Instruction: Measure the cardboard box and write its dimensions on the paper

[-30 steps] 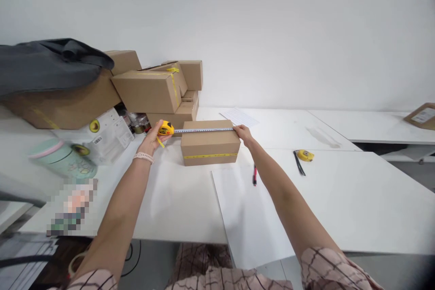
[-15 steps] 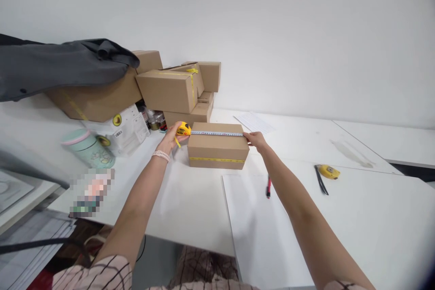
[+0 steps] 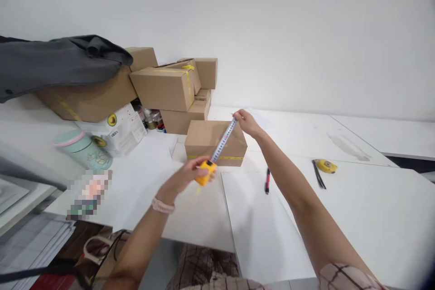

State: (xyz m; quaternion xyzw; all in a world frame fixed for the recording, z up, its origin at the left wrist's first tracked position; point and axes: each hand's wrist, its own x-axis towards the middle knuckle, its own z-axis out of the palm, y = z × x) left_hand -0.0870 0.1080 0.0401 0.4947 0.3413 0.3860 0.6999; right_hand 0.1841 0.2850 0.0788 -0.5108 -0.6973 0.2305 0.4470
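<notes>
My left hand is closed around the yellow case of a tape measure, in front of a brown cardboard box. From the case the pale blade runs slantwise up to the right, passing across the box in my view. Its far end is pinched in my right hand, by the box's back right corner. The box sits on the white table with a strip of yellow tape along its front. I cannot tell whether the blade touches the box.
More cardboard boxes are stacked at the back left, under a dark grey cloth. A mint tumbler stands at the left. A white board, a red pen and a second tape measure lie to the right.
My left hand has brought the tape case down and towards me, off the box's left side. My right hand has risen slightly with the blade's end, so the blade now slants instead of lying across the top.
</notes>
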